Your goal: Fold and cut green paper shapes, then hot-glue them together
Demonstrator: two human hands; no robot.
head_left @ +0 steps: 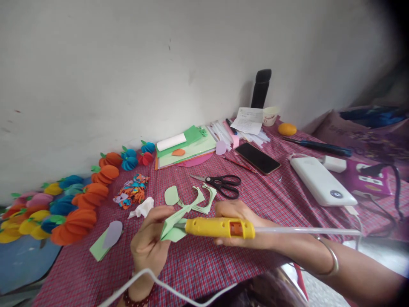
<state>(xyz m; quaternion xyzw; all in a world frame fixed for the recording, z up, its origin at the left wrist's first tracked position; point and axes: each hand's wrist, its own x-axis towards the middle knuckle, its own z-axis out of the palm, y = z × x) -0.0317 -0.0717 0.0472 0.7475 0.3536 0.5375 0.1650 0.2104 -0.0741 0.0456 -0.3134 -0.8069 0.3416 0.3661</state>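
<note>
My right hand (pixel 238 211) is wrapped round a yellow hot glue gun (pixel 207 227), with a long clear glue stick (pixel 306 230) coming out of its back end. The gun's nozzle points left, in among folds of light green paper (pixel 172 221). Those folds are pinched in my left hand (pixel 148 243), whose fingers are closed at their left side. Just beyond my hands lie curved green paper scraps (pixel 207 200), a rounded green paper piece (pixel 171 195) and black-handled scissors (pixel 220 183).
Paper pumpkins (pixel 75 221) in several colours line the left side. Small paper scraps (pixel 134 189) are heaped near them. A phone (pixel 258 157), a white power bank (pixel 321 181) and a purple extension socket (pixel 367 179) lie to the right. A white cable (pixel 179 294) loops in front.
</note>
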